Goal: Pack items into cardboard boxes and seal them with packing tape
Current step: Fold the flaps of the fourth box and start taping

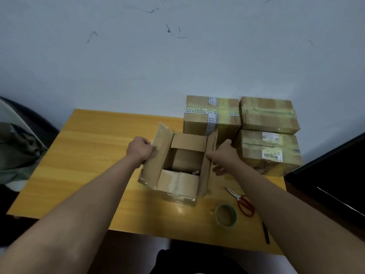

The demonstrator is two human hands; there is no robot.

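Our left hand & right hand each grasp an open box flap; taped boxes crowd table's far-right corner; box contents unclear.

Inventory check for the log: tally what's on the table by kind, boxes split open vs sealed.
Open cardboard box: 1
Sealed cardboard boxes: 3
Tape roll: 1
Red-handled scissors: 1
Black pen: 1
Total: 7
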